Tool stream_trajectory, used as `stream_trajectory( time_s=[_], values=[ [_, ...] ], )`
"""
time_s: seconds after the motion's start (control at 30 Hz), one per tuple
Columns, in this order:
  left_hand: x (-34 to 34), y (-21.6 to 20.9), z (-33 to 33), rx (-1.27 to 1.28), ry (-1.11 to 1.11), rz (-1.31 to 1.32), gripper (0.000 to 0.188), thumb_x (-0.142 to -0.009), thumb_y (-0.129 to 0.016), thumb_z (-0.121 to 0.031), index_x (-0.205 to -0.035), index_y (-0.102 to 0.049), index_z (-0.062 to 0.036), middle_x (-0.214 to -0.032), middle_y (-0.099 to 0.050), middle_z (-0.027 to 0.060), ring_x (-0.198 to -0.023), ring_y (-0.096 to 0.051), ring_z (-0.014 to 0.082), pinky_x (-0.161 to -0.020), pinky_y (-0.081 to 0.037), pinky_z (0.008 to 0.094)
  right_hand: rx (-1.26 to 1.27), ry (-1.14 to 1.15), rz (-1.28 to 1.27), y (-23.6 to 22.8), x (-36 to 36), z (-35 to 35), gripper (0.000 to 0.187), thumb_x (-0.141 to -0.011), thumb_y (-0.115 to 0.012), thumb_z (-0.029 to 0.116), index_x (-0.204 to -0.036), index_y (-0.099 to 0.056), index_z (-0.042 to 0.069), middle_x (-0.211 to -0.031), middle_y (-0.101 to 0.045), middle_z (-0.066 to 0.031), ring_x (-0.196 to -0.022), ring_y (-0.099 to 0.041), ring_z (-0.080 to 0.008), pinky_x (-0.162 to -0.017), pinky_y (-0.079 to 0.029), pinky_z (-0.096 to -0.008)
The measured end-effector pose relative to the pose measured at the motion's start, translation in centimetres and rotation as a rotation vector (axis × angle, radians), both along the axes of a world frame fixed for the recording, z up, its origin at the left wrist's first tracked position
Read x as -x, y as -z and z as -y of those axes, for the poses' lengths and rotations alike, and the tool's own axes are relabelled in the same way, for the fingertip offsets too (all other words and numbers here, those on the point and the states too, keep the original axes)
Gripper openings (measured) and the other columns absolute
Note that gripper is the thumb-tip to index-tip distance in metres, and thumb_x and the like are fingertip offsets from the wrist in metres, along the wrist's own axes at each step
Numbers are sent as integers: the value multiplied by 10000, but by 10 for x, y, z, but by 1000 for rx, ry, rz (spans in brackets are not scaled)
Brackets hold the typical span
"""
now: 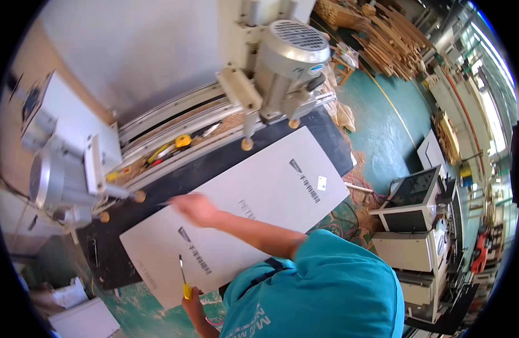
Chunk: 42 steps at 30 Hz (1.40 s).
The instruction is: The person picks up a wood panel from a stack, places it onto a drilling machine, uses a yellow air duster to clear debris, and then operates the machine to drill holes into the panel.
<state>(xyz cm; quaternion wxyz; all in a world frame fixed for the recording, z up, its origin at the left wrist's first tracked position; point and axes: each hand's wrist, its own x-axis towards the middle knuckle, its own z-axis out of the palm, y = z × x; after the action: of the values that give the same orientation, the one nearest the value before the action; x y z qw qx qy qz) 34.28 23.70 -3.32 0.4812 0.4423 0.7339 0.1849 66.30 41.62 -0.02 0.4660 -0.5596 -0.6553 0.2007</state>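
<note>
My left hand (195, 304) is closed around the yellow handle of a screwdriver (184, 273). Its dark-tipped shaft points up over the lower edge of a large white panel (259, 194) printed with dark lettering. Stretched across that panel, my right hand (196, 209) hovers near its far long edge. Motion smears its fingers, which look closed; a thin pale sliver juts out to their left, too blurred to name. The panel lies on a black worktop (214, 179), and its near side reaches toward my body.
Two motor heads, one at the right (290, 67) and one at the left (62, 177), stand along a metal rail (197, 121). A yellow tape measure (183, 140) and small tools lie in sawdust there. White cabinets (408, 250) stand at the right; stacked timber (391, 36) lies far back.
</note>
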Motion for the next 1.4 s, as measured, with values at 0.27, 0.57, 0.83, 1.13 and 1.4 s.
stream_trajectory(
  time_s=[0.27,0.57,0.83,1.13,1.4],
  values=[
    [-146,-8,-8,196,516,-162,317,-795,-754,-285,-824,-713,29,-686,-691,95,-628,-647,174,-648,-513,327,365,1241,81,145,-331,203,189,-919,-554,223,-976,-658,76,-938,-633,-154,-880,-591,-362,-778,-454,-468],
    [-210,-37,-22,312,656,-449,455,-732,-734,-513,-835,-746,-71,-707,-701,101,-660,-678,265,-670,-522,378,152,1427,270,160,-465,99,171,-817,-628,160,-953,-732,145,-824,-621,-83,-814,-601,-308,-728,-487,-432],
    [-221,-86,-9,373,720,-541,552,-768,-561,-683,-1008,-735,-217,-983,-716,125,-946,-671,349,-813,-528,462,244,959,251,187,-452,99,165,-830,-603,191,-896,-712,87,-938,-678,-135,-915,-642,-329,-805,-516,-414],
    [-89,-71,27,490,504,-459,630,-739,-563,-729,-926,-739,-154,-904,-709,151,-869,-677,340,-758,-529,462,389,1122,489,202,-366,60,331,-884,-530,296,-1120,-715,157,-1063,-659,-127,-943,-640,-328,-737,-510,-474],
    [95,-40,44,425,24,-280,595,-725,-635,-682,-831,-736,-105,-779,-703,133,-785,-678,334,-699,-522,444,239,673,364,179,21,-52,159,-839,-669,138,-980,-736,113,-960,-702,-113,-1000,-633,-318,-851,-517,-435]
  ],
)
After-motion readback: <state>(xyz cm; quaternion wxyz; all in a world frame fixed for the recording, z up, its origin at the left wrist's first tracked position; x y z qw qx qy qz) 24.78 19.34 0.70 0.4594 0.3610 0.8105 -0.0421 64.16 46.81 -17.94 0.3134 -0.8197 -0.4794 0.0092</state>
